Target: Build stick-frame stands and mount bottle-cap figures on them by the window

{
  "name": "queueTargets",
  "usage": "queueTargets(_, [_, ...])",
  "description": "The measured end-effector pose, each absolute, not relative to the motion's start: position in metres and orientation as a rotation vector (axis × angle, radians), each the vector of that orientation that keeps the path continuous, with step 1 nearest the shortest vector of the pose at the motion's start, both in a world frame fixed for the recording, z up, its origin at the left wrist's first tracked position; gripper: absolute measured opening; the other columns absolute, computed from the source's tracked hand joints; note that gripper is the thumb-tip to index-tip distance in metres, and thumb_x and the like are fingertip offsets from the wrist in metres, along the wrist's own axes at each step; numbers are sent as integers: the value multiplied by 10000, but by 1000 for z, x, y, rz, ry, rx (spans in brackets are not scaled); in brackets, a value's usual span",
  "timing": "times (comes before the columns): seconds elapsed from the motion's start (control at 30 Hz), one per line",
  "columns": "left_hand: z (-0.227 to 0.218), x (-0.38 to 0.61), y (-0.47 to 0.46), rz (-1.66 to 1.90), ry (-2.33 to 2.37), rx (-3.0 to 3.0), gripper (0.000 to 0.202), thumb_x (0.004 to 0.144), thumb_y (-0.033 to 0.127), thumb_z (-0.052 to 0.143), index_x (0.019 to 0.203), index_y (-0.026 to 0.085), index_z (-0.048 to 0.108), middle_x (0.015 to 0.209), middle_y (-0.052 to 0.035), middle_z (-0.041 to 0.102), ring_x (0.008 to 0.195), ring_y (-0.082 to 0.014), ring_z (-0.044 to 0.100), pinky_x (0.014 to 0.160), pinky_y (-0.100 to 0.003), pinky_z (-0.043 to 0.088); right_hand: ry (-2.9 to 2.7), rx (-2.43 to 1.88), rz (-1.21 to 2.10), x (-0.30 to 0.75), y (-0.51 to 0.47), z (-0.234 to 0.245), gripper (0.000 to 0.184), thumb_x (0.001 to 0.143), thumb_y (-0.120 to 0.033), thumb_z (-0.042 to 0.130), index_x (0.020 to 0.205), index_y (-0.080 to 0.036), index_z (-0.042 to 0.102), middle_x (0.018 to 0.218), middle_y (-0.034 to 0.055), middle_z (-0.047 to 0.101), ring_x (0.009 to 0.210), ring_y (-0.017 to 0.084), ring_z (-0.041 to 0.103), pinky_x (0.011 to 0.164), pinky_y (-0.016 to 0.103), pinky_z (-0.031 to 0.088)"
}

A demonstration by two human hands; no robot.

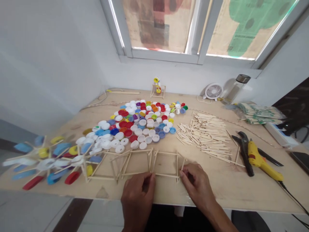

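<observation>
Both hands meet the work near the table's (169, 194) close edge, the dial centred between them; the right hand (199, 185) pinches a slanting stick (182, 163); the left hand's (138, 196) thumb and forefinger close at a corner of the stick frame (166, 175), though whether they grip it cannot be told; this frame lies at twelve o'clock; the glue gun (253, 155) lies at three; coloured caps (138, 132) spread at eleven; loose sticks (210, 132) lie at one; farther at one stands a fan (213, 91).
</observation>
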State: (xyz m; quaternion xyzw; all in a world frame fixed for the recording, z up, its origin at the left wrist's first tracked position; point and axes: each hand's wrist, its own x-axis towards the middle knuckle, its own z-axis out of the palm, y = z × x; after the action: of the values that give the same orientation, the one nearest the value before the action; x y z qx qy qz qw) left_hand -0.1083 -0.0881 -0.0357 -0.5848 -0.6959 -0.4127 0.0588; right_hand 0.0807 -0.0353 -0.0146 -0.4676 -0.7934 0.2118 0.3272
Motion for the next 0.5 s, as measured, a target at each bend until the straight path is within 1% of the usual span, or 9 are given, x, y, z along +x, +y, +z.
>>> queueTargets(0.17, [-36,-109,-90,-1254,-2127,-1752,164,829,340,572,759,204,630,659,-3,648,623,-152,593,638,-280,454,-2065,-1236,564,80,-35,-14,214,905,-264,478,712,-193,539,644,-16,578,624,137,531,643,260,358])
queueTargets(0.5, [-38,-111,-89,-1259,-2130,-1789,114,821,311,591,772,212,618,672,7,639,635,-146,586,655,-275,453,-2073,-1240,569,74,-35,-15,207,912,-262,469,736,-193,552,651,-14,585,630,142,538,653,266,355])
